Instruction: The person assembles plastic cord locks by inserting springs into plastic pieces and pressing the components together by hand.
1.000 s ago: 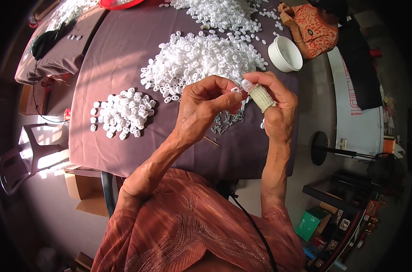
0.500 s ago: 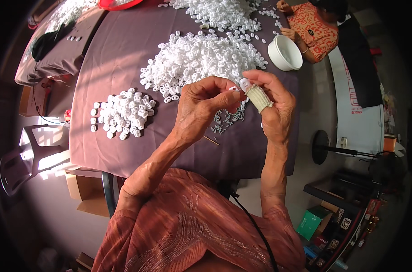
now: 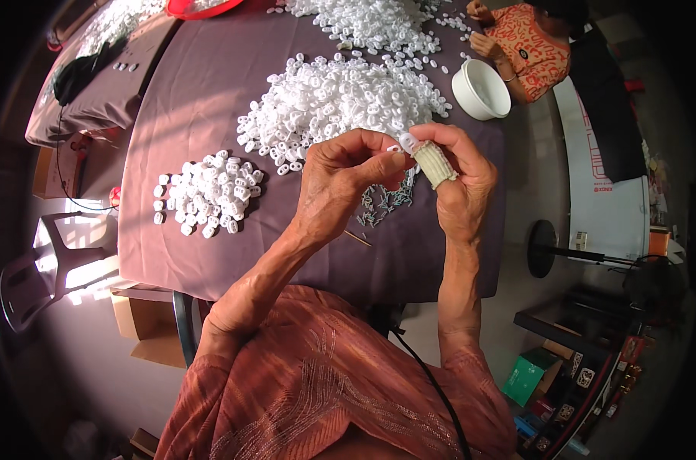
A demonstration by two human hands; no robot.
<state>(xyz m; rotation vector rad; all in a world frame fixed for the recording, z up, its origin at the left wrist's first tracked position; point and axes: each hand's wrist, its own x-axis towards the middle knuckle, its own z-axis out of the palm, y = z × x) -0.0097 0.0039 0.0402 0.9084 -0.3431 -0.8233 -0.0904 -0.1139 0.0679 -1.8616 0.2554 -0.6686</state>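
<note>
My left hand is closed, thumb and fingertips pinching a small white plastic piece, mostly hidden by the fingers. Close beside it, my right hand pinches a white oval plastic piece between thumb and forefinger. A cream ribbed finger cover wraps the right thumb. The two pieces nearly meet; whether they touch I cannot tell. Below the hands lies a scatter of small grey screw-like pins, partly hidden. Beyond them rises a big heap of white oval plastic pieces.
A smaller pile of white pieces sits on the cloth-covered table at left. A thin stick lies near its front. A white bowl stands at far right, near another person. More white pieces lie farther back.
My right hand has shifted slightly left, bringing its white oval piece closer to the left hand's piece. The left hand stays nearly still. The other person's hand has moved a little.
</note>
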